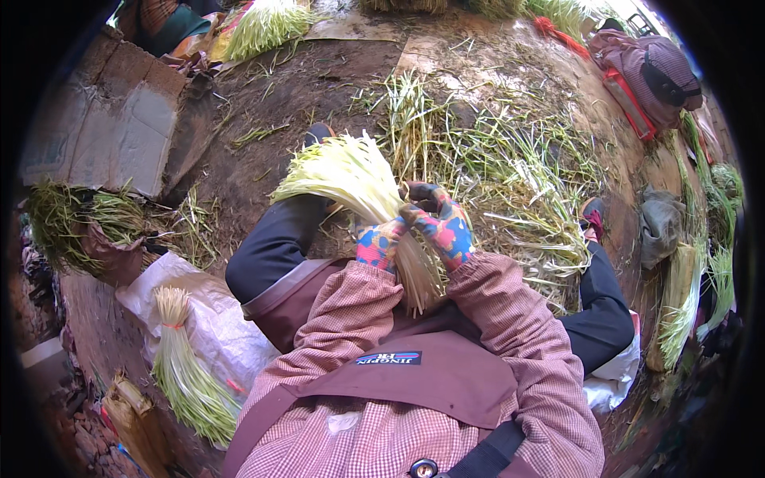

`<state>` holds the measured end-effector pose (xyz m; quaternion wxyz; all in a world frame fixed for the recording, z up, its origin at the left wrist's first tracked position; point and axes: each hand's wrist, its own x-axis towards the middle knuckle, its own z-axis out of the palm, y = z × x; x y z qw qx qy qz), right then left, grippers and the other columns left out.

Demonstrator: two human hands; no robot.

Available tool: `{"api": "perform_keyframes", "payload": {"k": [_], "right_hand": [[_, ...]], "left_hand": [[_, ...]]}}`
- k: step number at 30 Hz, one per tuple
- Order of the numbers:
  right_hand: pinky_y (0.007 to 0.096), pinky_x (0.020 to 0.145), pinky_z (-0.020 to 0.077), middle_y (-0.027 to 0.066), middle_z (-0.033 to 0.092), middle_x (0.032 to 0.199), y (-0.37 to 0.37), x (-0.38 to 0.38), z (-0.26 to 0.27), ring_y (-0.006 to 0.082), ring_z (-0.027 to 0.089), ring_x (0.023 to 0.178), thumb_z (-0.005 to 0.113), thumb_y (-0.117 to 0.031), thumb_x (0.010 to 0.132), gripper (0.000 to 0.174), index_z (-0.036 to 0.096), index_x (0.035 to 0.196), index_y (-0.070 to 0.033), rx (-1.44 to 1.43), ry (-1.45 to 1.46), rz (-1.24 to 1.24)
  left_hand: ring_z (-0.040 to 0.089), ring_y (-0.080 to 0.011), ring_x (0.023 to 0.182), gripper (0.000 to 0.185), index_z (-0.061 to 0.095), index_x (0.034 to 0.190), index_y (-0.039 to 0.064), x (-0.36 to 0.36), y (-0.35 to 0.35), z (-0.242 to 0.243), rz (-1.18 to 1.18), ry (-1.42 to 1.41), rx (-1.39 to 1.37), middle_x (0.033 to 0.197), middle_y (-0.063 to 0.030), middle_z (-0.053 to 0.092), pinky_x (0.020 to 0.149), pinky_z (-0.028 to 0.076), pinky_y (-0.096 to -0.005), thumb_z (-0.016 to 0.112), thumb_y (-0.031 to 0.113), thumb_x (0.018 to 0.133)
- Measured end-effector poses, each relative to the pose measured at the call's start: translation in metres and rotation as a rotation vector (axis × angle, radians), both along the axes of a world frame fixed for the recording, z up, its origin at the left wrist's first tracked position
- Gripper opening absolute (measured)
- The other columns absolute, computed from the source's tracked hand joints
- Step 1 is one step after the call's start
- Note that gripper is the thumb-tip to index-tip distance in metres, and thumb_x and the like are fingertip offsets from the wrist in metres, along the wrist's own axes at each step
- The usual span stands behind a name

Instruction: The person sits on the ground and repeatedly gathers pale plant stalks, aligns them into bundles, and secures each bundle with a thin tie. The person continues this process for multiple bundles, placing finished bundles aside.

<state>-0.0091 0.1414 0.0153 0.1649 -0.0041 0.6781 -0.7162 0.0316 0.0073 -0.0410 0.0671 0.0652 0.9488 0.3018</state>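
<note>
Between my knees I see a thick bundle of pale yellow-green leafy stalks point(349, 176), its leaf ends fanned to the upper left and its pale stem ends pointing down at my lap. My left hand point(379, 242), in a patterned pink and blue glove, is wrapped around the middle of the bundle; part of it is hidden behind the stalks. My right hand point(441, 224), gloved alike, has its fingers bent at the bundle's right side, with fingertips touching near my left hand. Whether it grips any stalks is not clear.
Loose green and dry stalks point(514, 167) litter the ground ahead. A tied bundle point(185, 358) lies on a white plastic sheet point(227, 310) at left. Flattened cardboard point(119, 131) is at upper left. Another person point(651, 77) sits at upper right, near more stalks point(681, 310).
</note>
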Motion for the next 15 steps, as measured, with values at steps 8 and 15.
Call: {"api": "perform_keyframes", "payload": {"k": [8, 15], "right_hand": [[0.0236, 0.061, 0.0457, 0.0076, 0.062, 0.080, -0.009, -0.002, -0.018, 0.0120, 0.058, 0.068, 0.051, -0.013, 0.085, 0.016, 0.054, 0.093, 0.001, -0.330, -0.101, -0.320], [0.0310, 0.050, 0.0431, 0.0075, 0.058, 0.067, 0.073, 0.008, -0.054, 0.0172, 0.056, 0.056, 0.048, -0.021, 0.087, 0.019, 0.051, 0.096, -0.005, 0.803, 0.309, -0.415]], "left_hand": [[0.058, -0.0123, 0.083, 0.030, 0.055, 0.109, 0.011, -0.006, 0.015, 0.022, 0.483, -0.222, 1.084, 0.095, -0.0013, 0.061, 0.070, 0.048, -0.0249, 0.059, 0.019, 0.081], [0.056, -0.0131, 0.071, 0.021, 0.058, 0.096, 0.010, -0.008, -0.031, 0.042, 0.671, -0.075, 1.618, 0.089, -0.0017, 0.059, 0.061, 0.046, -0.0259, 0.062, 0.022, 0.080]]}}
